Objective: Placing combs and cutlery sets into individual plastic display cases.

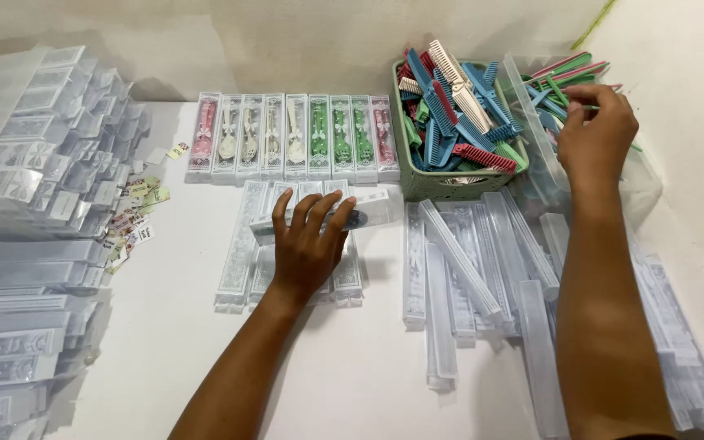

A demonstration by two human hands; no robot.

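My left hand [310,243] lies palm down on a clear plastic case [366,212], which rests across a group of empty clear cases [242,244]. A dark comb shows inside the case at my fingertips. My right hand [595,138] reaches into a clear plastic bin [644,189] at the back right and pinches a thin green comb [605,106] among pink and green ones. A green basket [450,186] next to it is heaped with blue, red and cream combs [454,110].
A row of filled cases [291,137] with pink, white and green items lies at the back. Loose clear case sleeves [482,269] are scattered on the right. Stacks of clear cases [34,163] rise on the left, with small paper labels [132,220] beside them.
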